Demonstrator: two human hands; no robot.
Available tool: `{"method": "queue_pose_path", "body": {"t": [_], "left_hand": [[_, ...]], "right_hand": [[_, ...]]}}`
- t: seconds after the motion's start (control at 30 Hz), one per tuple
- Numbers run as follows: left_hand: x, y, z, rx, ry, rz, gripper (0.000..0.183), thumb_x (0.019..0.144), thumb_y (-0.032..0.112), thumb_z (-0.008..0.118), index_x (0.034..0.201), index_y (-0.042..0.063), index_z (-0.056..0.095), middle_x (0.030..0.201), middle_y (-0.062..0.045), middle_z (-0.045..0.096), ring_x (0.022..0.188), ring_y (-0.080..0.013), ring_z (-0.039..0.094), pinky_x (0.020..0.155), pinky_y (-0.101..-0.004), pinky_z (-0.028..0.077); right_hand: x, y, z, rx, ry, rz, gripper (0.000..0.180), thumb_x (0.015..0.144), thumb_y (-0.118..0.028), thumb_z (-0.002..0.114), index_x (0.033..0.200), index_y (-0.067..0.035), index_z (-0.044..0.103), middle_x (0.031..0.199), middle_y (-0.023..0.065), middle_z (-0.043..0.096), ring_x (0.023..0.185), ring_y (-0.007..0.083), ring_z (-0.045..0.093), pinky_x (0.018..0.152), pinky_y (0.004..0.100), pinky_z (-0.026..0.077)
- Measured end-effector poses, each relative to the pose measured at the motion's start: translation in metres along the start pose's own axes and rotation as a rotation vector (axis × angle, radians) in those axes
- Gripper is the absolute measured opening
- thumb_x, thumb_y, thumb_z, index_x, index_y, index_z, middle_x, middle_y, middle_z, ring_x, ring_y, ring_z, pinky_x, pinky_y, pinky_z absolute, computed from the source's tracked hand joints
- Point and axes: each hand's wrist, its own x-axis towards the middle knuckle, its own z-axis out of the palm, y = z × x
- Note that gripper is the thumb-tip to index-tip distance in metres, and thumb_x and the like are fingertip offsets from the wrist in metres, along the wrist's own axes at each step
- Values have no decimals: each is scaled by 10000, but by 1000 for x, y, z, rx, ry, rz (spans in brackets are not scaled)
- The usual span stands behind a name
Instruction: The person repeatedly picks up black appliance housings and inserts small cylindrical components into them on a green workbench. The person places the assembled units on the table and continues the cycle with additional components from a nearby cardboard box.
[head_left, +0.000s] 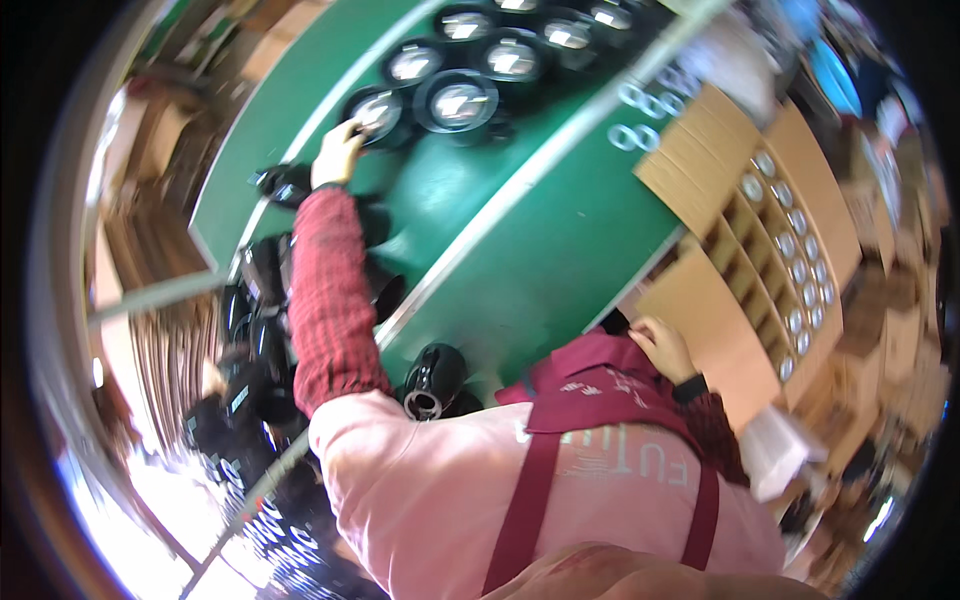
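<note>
My left hand (336, 156) reaches over the green work table (442, 176), its fingertips at the rim of a black round part with a shiny domed centre (375, 114). Whether the fingers grip that part is blurred. Several like parts stand in a cluster beyond, the closest being a black cup-shaped one (456, 103). A glossy black hollow piece (436, 375) lies on the table close to my body. My right hand (664, 343) is beside the dark red apron, near the flap of an open cardboard box; its fingers are bent, and what they may hold is unclear.
The open, divided cardboard box (709, 161) at right has round silvery-topped items in some compartments. White rings (634, 137) lie on the table's right side. A metal strip (525, 176) crosses the table. Black glossy parts (266, 277) crowd its left edge, with stacked cardboard (169, 360) beyond.
</note>
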Motion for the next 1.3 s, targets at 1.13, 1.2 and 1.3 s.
{"method": "queue_pose_path", "body": {"t": [1.13, 1.2, 1.3], "left_hand": [[-171, 443, 43, -327, -629, 273, 81, 912, 161, 686, 979, 159, 732, 1008, -52, 690, 804, -228, 727, 677, -376, 571], [-161, 449, 39, -296, -630, 270, 79, 915, 168, 684, 975, 157, 735, 1017, -51, 691, 804, -230, 727, 676, -380, 569], [-154, 458, 38, -343, -626, 276, 87, 913, 142, 690, 987, 124, 733, 1031, -63, 688, 815, -225, 729, 705, -359, 586]], "right_hand": [[-41, 443, -225, -441, 986, 1217, 302, 947, -240, 552, 1225, -197, 662, 1243, 92, 615, 1227, 333, 511, 968, 509, 451], [-45, 444, -230, -420, 948, 1166, 302, 951, -228, 542, 1229, -205, 657, 1229, 89, 611, 1214, 330, 521, 959, 510, 454], [-59, 429, -239, -458, 1113, 1105, 322, 934, -248, 579, 1249, -207, 630, 1207, 99, 594, 1198, 336, 537, 936, 493, 463]]}}
